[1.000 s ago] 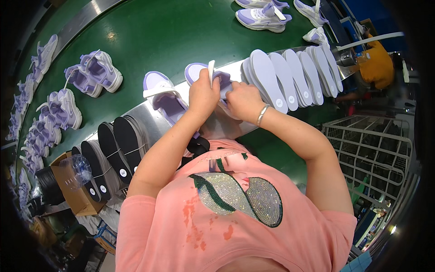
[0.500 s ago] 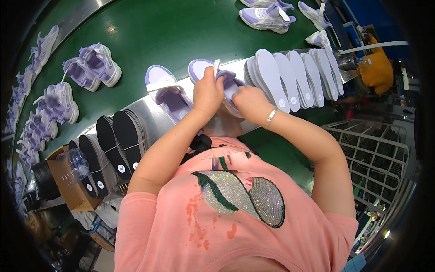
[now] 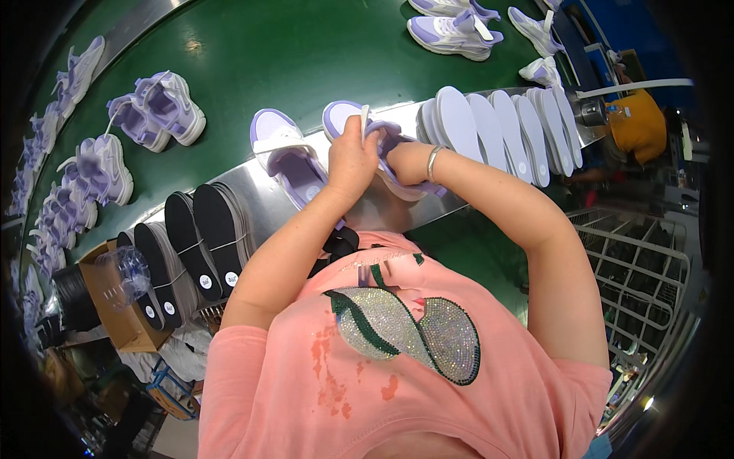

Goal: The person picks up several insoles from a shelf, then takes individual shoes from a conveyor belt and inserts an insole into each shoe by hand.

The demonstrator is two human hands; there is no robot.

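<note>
A white and lilac sneaker (image 3: 337, 115) lies tilted on the metal edge in front of me, its opening toward me. My left hand (image 3: 352, 159) grips the sneaker by its raised tongue, the thumb and fingers closed on it. Up to the wrist, my right hand (image 3: 410, 162) reaches into the opening, so its fingers are hidden inside. Whether they hold anything there does not show. Just left of my left hand, a matching sneaker (image 3: 273, 128) stands with its tongue pulled up and a pale insole visible inside.
Stacks of pale lilac insoles (image 3: 457, 121) stand along the metal ledge (image 3: 264, 200) at right. Tied black insoles (image 3: 217, 229) and a cardboard box (image 3: 115, 306) are at left. More sneakers (image 3: 170, 107) sit on the green belt (image 3: 267, 46). A wire cart (image 3: 634, 252) stands at lower right.
My right hand has pushed deeper into the sneaker, and its fingers have gone out of sight. My left hand keeps its grip on the tongue.
</note>
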